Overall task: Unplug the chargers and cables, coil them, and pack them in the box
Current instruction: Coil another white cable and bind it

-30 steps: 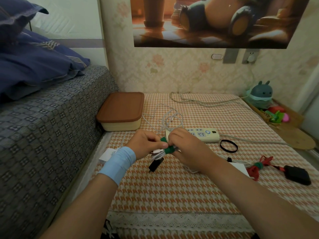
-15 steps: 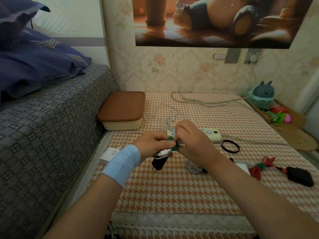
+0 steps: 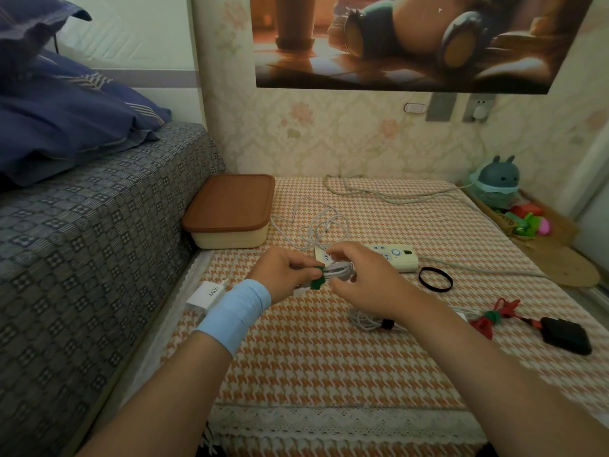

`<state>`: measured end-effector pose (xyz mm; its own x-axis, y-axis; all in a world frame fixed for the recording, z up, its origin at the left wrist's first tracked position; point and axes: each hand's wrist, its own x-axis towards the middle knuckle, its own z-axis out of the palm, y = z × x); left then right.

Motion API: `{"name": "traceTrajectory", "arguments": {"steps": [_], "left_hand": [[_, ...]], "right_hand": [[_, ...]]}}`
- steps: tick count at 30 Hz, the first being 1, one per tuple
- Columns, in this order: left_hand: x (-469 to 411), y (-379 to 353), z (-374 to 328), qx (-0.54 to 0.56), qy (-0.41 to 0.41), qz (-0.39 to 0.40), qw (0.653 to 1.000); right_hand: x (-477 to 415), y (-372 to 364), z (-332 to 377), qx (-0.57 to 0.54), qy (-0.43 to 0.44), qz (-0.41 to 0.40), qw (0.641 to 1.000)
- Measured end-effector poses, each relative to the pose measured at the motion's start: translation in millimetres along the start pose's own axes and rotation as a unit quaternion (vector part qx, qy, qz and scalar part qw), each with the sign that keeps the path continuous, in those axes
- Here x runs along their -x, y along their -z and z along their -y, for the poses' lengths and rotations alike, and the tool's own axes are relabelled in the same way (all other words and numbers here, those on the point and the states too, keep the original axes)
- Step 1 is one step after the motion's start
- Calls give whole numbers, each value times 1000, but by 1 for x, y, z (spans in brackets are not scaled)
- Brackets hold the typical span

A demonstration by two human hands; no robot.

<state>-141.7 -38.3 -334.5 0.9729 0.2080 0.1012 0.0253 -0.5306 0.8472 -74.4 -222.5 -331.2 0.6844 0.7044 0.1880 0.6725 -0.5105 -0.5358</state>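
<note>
Both hands hold one coiled white cable (image 3: pixel 337 270) above the checked tablecloth. My left hand (image 3: pixel 283 273) pinches the end wrapped in a green tie (image 3: pixel 317 281). My right hand (image 3: pixel 362 278) grips the coil's other end. A cream box with a brown lid (image 3: pixel 230 211), shut, sits at the back left. A white power strip (image 3: pixel 400 257) lies just behind my hands, with a loose white cable (image 3: pixel 324 222) piled beyond it. A white charger (image 3: pixel 206 295) lies left of my wrist. A tied white cable (image 3: pixel 369 321) lies under my right forearm. At the right rest a red cable (image 3: pixel 491 319) and its black charger (image 3: pixel 565 334).
A black hair band (image 3: pixel 435 280) lies right of the power strip. A long grey cord (image 3: pixel 395 194) runs along the back to a wall plug (image 3: pixel 479 110). A patterned bed (image 3: pixel 82 242) rises on the left. Toys (image 3: pixel 524 222) crowd a low shelf at the right.
The hands have drawn a little apart, so the coil shows between them. The green tie now sits at the left hand's end. The dark plug that hung below is no longer visible.
</note>
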Motion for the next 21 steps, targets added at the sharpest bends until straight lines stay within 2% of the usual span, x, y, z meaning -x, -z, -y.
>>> {"name": "traceTrajectory", "arguments": {"steps": [2, 5, 9, 11, 18, 21], "left_hand": [[0, -4, -2, -22, -34, 10, 999], [-2, -10, -5, -42, -52, 5, 998], [-4, -8, -2, 26, 23, 29, 999], [-4, -6, 0, 6, 41, 41, 998], [-3, -17, 3, -53, -14, -43, 998], [-6, -22, 4, -105, -22, -35, 994]], "right_hand": [[0, 4, 0, 11, -13, 4, 1000], [0, 7, -1, -28, -17, -8, 999], [-2, 3, -5, -16, 14, -25, 999], [-4, -3, -6, 5, 38, -30, 999], [-10, -17, -11, 4, 52, -55, 997], [-8, -27, -14, 8, 28, -56, 998]]}}
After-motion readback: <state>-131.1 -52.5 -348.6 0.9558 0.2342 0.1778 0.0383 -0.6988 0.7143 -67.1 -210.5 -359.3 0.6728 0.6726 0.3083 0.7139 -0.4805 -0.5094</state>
